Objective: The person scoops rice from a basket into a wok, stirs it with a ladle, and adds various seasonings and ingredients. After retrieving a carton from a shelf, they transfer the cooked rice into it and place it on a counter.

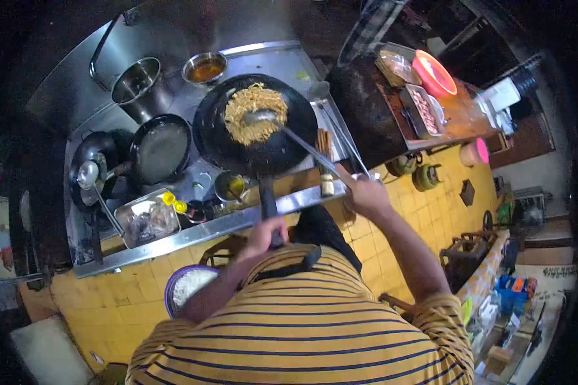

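A black wok (212, 138) sits on the steel stove counter with a heap of brown noodles (253, 102) in it. My left hand (267, 236) is closed round the wok's dark handle (268, 202), near its end by my waist. My right hand (369, 196) grips the long handle of a metal cooking ladle (261, 117). The ladle's bowl rests on the noodles near the middle of the wok, and its shaft slants down to the right over the rim.
Left of the wok stand a black frying pan (159, 153), a steel pot (137, 90) and a tray (125, 221). A bowl of brown liquid (204, 68) stands behind. On the right table are a pink basin (434, 74) and a meat tray (424, 114). White rice (196, 285) fills a floor tub.
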Action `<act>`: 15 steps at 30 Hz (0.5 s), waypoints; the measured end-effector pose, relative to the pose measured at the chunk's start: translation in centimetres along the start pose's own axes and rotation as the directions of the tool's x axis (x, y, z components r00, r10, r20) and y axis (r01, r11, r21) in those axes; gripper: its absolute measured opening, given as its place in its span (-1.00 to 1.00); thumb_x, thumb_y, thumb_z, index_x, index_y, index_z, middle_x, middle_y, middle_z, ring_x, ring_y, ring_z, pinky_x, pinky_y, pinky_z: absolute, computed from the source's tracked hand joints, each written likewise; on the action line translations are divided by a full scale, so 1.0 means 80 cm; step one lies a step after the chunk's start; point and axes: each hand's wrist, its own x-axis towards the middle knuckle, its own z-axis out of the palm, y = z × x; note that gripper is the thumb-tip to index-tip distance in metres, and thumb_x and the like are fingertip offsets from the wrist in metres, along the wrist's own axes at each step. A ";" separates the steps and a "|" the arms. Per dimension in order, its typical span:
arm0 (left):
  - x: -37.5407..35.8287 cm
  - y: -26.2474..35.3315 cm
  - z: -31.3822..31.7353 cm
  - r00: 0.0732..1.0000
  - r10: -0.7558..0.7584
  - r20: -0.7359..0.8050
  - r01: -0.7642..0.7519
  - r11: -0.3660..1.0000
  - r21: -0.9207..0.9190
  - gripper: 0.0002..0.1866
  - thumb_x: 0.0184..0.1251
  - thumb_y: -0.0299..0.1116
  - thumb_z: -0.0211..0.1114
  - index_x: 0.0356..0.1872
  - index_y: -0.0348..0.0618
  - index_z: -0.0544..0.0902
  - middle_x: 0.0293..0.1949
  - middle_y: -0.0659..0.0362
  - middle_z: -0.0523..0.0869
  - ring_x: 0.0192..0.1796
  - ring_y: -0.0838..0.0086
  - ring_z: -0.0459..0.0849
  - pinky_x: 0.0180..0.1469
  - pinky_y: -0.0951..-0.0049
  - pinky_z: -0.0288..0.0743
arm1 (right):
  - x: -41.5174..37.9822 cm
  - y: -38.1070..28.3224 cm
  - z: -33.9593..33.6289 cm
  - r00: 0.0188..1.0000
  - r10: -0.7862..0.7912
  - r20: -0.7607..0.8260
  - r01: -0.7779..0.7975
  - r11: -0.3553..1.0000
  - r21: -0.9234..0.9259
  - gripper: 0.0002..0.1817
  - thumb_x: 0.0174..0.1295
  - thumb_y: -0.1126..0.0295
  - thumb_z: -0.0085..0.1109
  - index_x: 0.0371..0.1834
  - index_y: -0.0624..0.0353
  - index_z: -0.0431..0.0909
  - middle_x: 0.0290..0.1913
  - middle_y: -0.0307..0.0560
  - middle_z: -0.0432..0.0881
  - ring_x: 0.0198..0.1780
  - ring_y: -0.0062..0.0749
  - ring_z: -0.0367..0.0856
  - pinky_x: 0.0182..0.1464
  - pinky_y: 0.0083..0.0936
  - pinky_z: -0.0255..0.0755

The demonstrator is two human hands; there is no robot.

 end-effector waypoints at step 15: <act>0.140 0.020 -0.021 0.969 -0.183 -0.165 0.058 0.820 -0.569 -0.89 0.30 -0.42 0.23 -0.21 -0.16 0.54 -0.49 0.32 0.48 -0.48 0.62 0.42 -0.46 0.60 0.28 | 0.107 -0.044 0.134 0.971 0.149 0.187 -0.237 0.704 0.669 -0.65 0.32 0.35 -0.08 0.15 -0.02 0.52 -0.16 0.23 0.59 -0.11 0.14 0.64 -0.10 -0.05 0.56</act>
